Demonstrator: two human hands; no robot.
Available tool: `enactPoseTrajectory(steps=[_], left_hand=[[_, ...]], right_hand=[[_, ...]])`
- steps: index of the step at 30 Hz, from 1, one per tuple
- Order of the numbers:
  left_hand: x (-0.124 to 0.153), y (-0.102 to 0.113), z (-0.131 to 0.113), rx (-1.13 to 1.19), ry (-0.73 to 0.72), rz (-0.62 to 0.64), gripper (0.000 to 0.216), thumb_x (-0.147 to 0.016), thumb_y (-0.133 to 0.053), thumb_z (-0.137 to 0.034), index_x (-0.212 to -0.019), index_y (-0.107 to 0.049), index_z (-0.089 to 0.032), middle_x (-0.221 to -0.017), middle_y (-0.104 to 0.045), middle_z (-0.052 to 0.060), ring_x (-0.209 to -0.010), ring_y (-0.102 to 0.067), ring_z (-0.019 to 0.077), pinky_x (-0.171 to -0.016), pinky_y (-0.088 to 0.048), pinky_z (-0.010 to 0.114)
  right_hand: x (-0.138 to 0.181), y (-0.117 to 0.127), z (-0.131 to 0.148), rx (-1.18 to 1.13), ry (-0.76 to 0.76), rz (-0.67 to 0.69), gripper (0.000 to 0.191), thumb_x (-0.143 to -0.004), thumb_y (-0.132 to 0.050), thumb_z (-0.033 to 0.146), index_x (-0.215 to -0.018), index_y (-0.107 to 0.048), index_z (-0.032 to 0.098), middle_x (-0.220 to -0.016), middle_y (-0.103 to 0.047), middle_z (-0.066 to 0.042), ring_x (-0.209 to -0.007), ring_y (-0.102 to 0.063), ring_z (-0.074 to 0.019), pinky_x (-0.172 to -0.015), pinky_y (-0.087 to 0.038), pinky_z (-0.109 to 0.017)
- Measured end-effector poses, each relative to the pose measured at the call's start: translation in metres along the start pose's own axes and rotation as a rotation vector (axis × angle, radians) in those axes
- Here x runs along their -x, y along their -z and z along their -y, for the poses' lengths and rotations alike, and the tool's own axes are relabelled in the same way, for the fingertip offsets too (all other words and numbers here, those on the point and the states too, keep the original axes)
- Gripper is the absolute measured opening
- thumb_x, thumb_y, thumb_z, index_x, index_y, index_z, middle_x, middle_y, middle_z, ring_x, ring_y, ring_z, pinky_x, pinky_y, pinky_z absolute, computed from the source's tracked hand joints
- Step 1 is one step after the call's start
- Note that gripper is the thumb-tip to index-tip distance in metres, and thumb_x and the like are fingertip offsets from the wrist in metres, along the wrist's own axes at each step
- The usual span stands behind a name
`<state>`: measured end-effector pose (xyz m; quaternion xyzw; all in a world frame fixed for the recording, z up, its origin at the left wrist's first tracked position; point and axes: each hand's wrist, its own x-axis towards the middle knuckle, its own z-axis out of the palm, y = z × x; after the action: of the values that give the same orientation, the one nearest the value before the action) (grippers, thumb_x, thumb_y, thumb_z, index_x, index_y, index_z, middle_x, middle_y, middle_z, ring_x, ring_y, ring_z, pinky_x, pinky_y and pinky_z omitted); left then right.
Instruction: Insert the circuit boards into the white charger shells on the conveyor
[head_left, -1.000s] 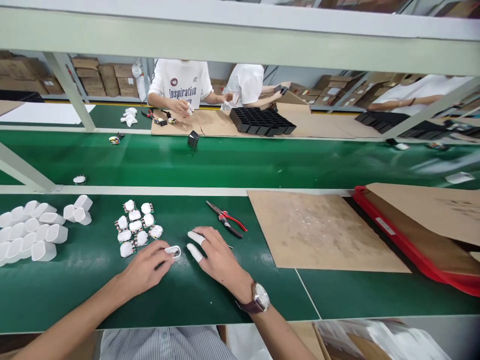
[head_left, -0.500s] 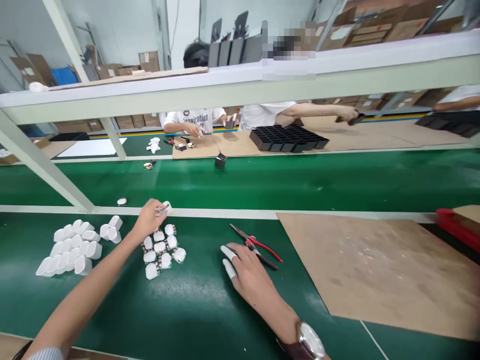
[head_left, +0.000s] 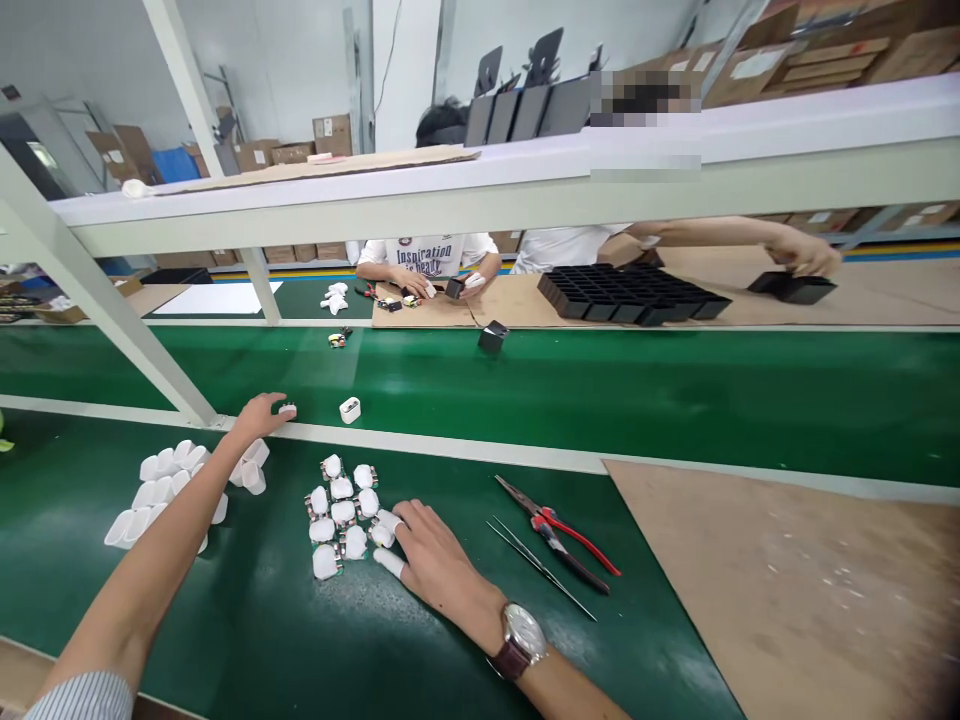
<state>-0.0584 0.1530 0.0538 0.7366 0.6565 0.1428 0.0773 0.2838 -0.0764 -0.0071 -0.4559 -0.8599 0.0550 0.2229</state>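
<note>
Over the edge of the green belt reaches my left hand (head_left: 260, 418), finger and thumb closed at a small white-capped circuit piece (head_left: 288, 410). To its right on the belt stands a white plastic housing (head_left: 350, 410), untouched. My right hand (head_left: 431, 555), with white finger cots on thumb and index finger, pinches a white-capped circuit piece (head_left: 382, 536) at the right side of a cluster of similar circuit pieces (head_left: 343, 513). Tweezers (head_left: 541, 570) and red-and-black long-nose pliers (head_left: 555, 530) lie right of this hand. My left forearm partly hides several white housings (head_left: 154, 490).
A white frame post (head_left: 135, 310) rises beside my left hand, under a long shelf beam (head_left: 375, 215). Cardboard (head_left: 810, 560) covers the right of the bench. Across the belt (head_left: 637, 380), two people work by a black tray grid (head_left: 630, 293); a black case (head_left: 493, 337) lies there.
My left hand has let go of the white housing, now standing on the belt, and moved left to a circuit piece. My right hand has moved left from beside the pliers, uncovering the tweezers.
</note>
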Motion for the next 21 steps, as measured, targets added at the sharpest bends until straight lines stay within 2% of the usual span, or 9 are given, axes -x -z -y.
enactPoseTrajectory(steps=[2, 4, 7, 9, 12, 14, 16, 18, 21], left_hand=[[0.001, 0.001, 0.002, -0.031, -0.011, 0.047, 0.043, -0.081, -0.074, -0.045, -0.117, -0.075, -0.021, -0.115, -0.078, 0.011, -0.102, -0.074, 0.0305, -0.086, -0.056, 0.034], [0.0, 0.0, -0.006, -0.057, -0.027, 0.063, 0.035, -0.082, -0.072, -0.04, -0.11, -0.077, -0.021, -0.106, -0.079, 0.01, -0.099, -0.074, 0.0304, -0.084, -0.056, 0.033], [0.0, 0.0, -0.035, -0.075, -0.071, 0.034, 0.027, -0.084, -0.067, -0.033, -0.102, -0.076, -0.015, -0.097, -0.077, 0.015, -0.097, -0.073, 0.0341, -0.084, -0.055, 0.037], [0.01, -0.002, -0.065, -0.059, -0.155, 0.002, 0.028, -0.087, -0.064, -0.032, -0.106, -0.074, -0.015, -0.102, -0.076, 0.016, -0.102, -0.07, 0.0347, -0.089, -0.053, 0.04], [0.053, -0.015, -0.12, -0.007, -0.385, 0.022, 0.026, -0.091, -0.064, -0.031, -0.112, -0.072, -0.018, -0.113, -0.075, 0.013, -0.108, -0.067, 0.0309, -0.097, -0.05, 0.041], [0.089, -0.034, -0.156, 0.008, -0.543, 0.101, 0.019, -0.086, -0.073, -0.029, -0.103, -0.074, -0.022, -0.106, -0.076, 0.009, -0.103, -0.069, 0.0285, -0.095, -0.051, 0.038], [0.119, -0.055, -0.181, -0.003, -0.621, 0.146, 0.017, -0.082, -0.08, -0.028, -0.095, -0.073, -0.02, -0.096, -0.076, 0.009, -0.097, -0.07, 0.0293, -0.092, -0.052, 0.04], [0.137, -0.066, -0.189, -0.004, -0.648, 0.158, 0.024, -0.082, -0.083, -0.03, -0.1, -0.071, -0.02, -0.094, -0.075, 0.009, -0.095, -0.07, 0.0299, -0.089, -0.053, 0.04], [0.146, -0.054, -0.167, 0.029, -0.629, 0.103, 0.045, -0.089, -0.08, -0.039, -0.127, -0.063, -0.02, -0.107, -0.075, 0.011, -0.102, -0.069, 0.031, -0.089, -0.055, 0.042]], right_hand=[[0.003, -0.001, -0.001, -0.008, -0.003, 0.001, 0.004, -0.098, -0.064, 0.022, -0.099, -0.063, 0.018, -0.108, -0.063, -0.011, -0.096, -0.063, -0.027, -0.088, -0.06, -0.047], [0.015, 0.005, -0.004, -0.032, -0.024, -0.008, 0.011, -0.098, -0.059, 0.016, -0.108, -0.063, 0.016, -0.111, -0.064, -0.012, -0.1, -0.063, -0.0268, -0.094, -0.059, -0.047], [0.042, 0.017, -0.009, -0.001, -0.091, -0.026, 0.02, -0.098, -0.053, 0.011, -0.115, -0.063, 0.015, -0.119, -0.064, -0.015, -0.108, -0.063, -0.0276, -0.1, -0.057, -0.048], [0.058, 0.017, -0.01, 0.082, -0.128, -0.047, 0.024, -0.096, -0.05, 0.007, -0.112, -0.066, 0.016, -0.13, -0.063, -0.017, -0.117, -0.062, -0.0305, -0.099, -0.058, -0.049], [0.07, 0.002, -0.009, 0.235, -0.152, -0.102, 0.036, -0.092, -0.046, 0.002, -0.116, -0.068, 0.017, -0.143, -0.058, -0.019, -0.127, -0.057, -0.0362, -0.098, -0.058, -0.054], [0.072, -0.01, -0.007, 0.292, -0.153, -0.139, 0.043, -0.092, -0.043, 0.001, -0.125, -0.066, 0.015, -0.141, -0.059, -0.021, -0.125, -0.058, -0.0373, -0.096, -0.059, -0.056], [0.072, -0.017, -0.007, 0.29, -0.145, -0.168, 0.046, -0.093, -0.041, 0.002, -0.132, -0.063, 0.014, -0.134, -0.063, -0.02, -0.12, -0.061, -0.0363, -0.092, -0.06, -0.054], [0.072, -0.016, -0.008, 0.251, -0.136, -0.189, 0.047, -0.094, -0.04, 0.001, -0.133, -0.062, 0.015, -0.13, -0.064, -0.02, -0.117, -0.061, -0.0351, -0.089, -0.061, -0.052], [0.073, -0.005, -0.009, 0.159, -0.122, -0.197, 0.051, -0.091, -0.041, -0.001, -0.134, -0.061, 0.018, -0.132, -0.062, -0.017, -0.119, -0.059, -0.0335, -0.09, -0.061, -0.05]])
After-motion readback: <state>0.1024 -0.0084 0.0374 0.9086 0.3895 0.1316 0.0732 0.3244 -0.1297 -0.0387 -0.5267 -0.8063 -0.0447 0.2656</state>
